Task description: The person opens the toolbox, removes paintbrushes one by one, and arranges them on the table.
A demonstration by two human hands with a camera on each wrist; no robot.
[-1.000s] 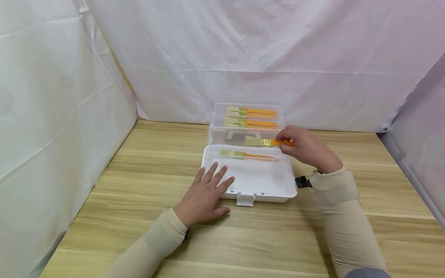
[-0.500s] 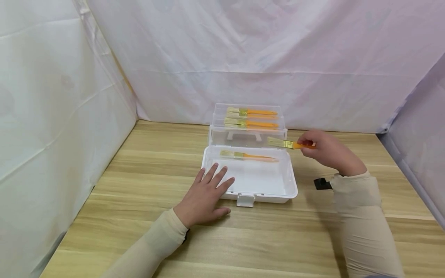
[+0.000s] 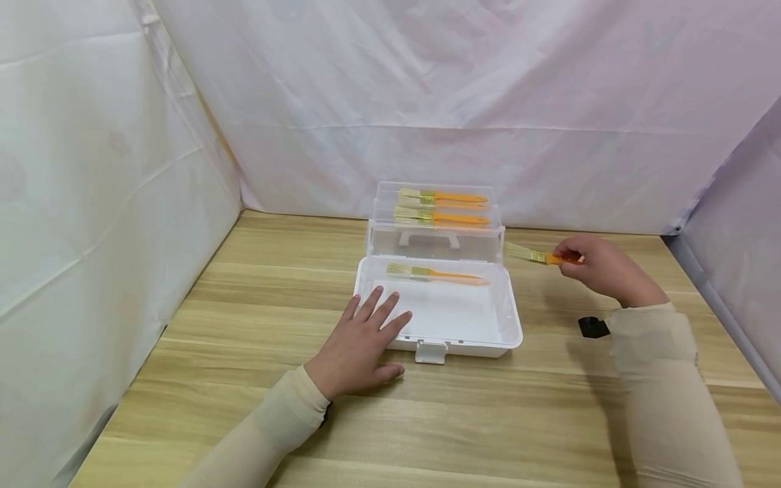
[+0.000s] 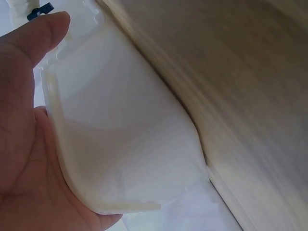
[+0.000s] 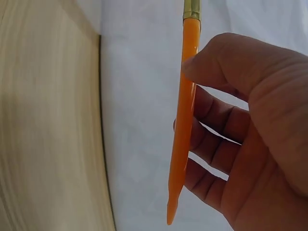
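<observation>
Orange brush (image 3: 539,256) pinched in my right hand (image 3: 601,271), right of centre. Left hand (image 3: 360,342) lies flat, steadying the box (image 3: 509,325). Best keep it level.

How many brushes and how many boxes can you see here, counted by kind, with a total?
Orange-handled brushes: 4, namely one on the top tier, one on the second tier, one in the white bottom tray and one held in the right hand beside the box.
Tiered plastic boxes: 1, with the left hand resting on its front corner.
Total: 5.
</observation>
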